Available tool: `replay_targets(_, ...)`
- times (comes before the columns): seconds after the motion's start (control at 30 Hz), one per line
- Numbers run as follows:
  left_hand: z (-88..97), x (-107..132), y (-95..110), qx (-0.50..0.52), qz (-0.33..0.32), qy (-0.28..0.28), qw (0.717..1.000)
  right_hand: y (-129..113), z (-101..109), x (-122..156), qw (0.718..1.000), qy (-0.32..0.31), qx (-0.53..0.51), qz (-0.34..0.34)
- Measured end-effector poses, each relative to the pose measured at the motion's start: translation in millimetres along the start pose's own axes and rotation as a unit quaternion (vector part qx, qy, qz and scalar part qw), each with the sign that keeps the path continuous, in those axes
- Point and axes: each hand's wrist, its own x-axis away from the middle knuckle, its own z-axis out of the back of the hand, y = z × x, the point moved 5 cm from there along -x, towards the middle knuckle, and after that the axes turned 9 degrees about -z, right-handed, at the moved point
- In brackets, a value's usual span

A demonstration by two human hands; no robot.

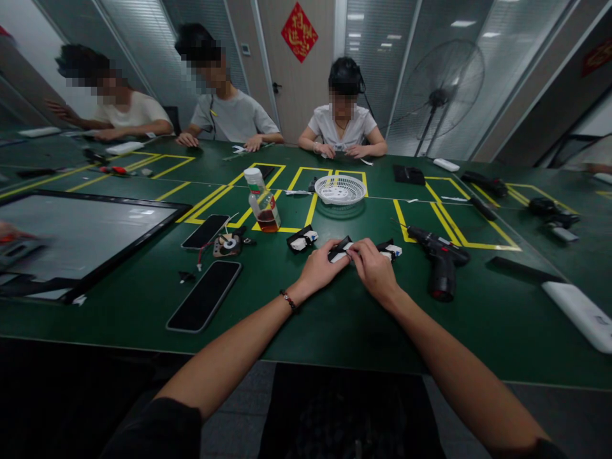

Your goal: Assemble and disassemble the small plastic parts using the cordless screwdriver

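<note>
My left hand (319, 273) is closed around a small black-and-white piece (340, 250) at the middle of the table. The fingertips of my right hand (375, 271) pinch the right end of that piece, close to the left fingers. What kind of part it is I cannot make out. A similar black-and-white piece (303, 240) lies just beyond my left hand. Another such piece with a blue spot (392, 250) rests beyond my right hand, partly hidden by it.
A cordless drill (438, 258) lies right of my hands. At left are a large phone (205, 296), a smaller phone (206, 231) and a wired round part (228, 244). A bottle (262, 201) and white basket (340, 190) stand farther back. Several people sit around the green table (306, 325).
</note>
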Motion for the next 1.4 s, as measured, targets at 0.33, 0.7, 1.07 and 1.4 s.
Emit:
replay_targets(0.33,3.0,0,11,-0.021,-0.04,-0.016,0.999,34,-2,-8,0.971,0.054,-0.204,-0.114)
replay_targets(0.7,6.6,1,19,0.0,-0.08,-0.026,0.996,27,4,-10,0.952,0.014,-0.288,-0.104)
replay_targets(1.07,-17.0,-3,-3,0.343,0.092,-0.01,0.935,40,-3,-10,0.931,0.004,-0.315,-0.187)
replay_targets(1.4,-5.4,-9,-6,0.425,0.111,0.027,0.898,24,-19,-6,0.84,-0.1,-0.484,-0.223)
